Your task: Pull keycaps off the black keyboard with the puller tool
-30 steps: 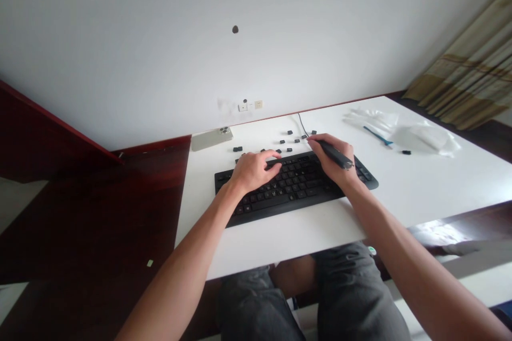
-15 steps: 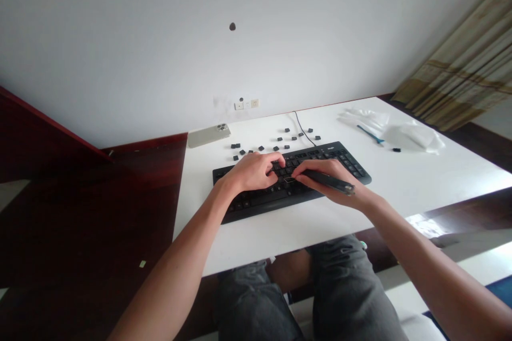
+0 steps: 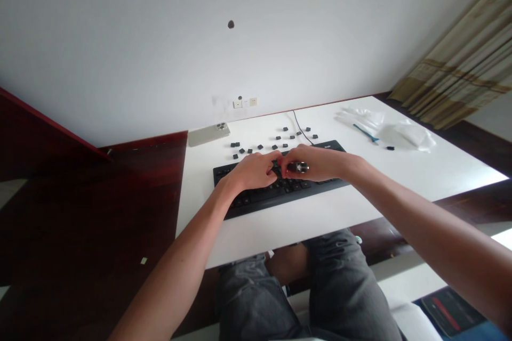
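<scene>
A black keyboard [image 3: 256, 204] lies at a slant near the front of the white table. My left hand [image 3: 253, 171] rests on its left-middle keys, fingers bent, with a gap between thumb and index finger. Closed around the dark handle of a keycap puller [image 3: 298, 168], my right hand [image 3: 318, 162] is over the middle keys, its fingertips close to those of my left hand. The handle points toward me; the puller's wire end is hidden by my fingers. Several loose black keycaps [image 3: 260, 147] are scattered behind the keyboard.
A phone [image 3: 208, 134] lies at the table's back left. On the right are a blue tool [image 3: 365, 132], a small black piece [image 3: 390, 148] and a crumpled clear plastic bag [image 3: 408, 134]. The keyboard's cable [image 3: 303, 129] runs back toward the wall.
My right hand has moved left and slightly up, close to my left hand, and the puller's handle has swung to point toward me. My left hand has stayed nearly in place.
</scene>
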Demonstrator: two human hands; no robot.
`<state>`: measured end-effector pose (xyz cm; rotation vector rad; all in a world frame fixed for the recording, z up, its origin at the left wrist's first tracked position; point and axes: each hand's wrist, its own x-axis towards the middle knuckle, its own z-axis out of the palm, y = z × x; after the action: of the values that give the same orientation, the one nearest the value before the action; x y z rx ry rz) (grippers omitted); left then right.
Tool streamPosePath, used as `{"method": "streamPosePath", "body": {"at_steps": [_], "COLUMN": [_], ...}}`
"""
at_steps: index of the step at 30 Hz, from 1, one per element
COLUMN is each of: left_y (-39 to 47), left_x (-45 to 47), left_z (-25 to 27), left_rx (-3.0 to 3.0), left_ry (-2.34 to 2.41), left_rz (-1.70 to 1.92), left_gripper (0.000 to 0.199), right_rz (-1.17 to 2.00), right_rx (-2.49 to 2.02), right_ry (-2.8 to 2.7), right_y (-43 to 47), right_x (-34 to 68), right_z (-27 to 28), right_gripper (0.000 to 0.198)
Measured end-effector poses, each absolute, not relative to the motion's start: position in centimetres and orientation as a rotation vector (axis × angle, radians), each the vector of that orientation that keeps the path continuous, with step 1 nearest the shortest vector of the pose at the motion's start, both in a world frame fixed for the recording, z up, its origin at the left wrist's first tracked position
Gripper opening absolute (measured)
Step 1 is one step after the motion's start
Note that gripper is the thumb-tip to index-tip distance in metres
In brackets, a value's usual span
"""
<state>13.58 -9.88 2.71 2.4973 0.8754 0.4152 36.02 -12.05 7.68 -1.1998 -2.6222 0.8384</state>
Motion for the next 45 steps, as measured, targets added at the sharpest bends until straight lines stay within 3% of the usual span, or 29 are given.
{"method": "streamPosePath", "body": {"at_steps": [9,12,18,27,45], "left_y": [-10.5,-14.4,-24.0,-25.7,-25.9], "left_x": [12.7,13.4,16.8,19.1,19.5], "left_z": [4.3,3.8,-0.8,-1.9,-2.2], "left_rx": [2.459,2.381,2.255,2.385,2.419], "left_ry": [1.010,1.210,1.579,1.816,1.902], "left_rz": [0.487,0.688,0.992,0.540,0.546], "left_gripper": [0.023,0.027,0.020,0.055,0.050], "right_rz": [0.766,0.772,0.792,0.890,1.000], "right_rx": [-1.157,-1.146,-1.208,-1.118,-1.033], "right_ry": [-2.591,-2.419,-2.152,-2.383,-2.516], "right_y": [-14.0,-15.6,-16.5,-14.4,-12.1], "right_x": [35.8,37.0,38.8,37.7,37.3], "right_z": [7.9,7.2,4.8,6.8,7.6], "right_gripper": [0.022,0.016,0.022,0.019,0.013]}}
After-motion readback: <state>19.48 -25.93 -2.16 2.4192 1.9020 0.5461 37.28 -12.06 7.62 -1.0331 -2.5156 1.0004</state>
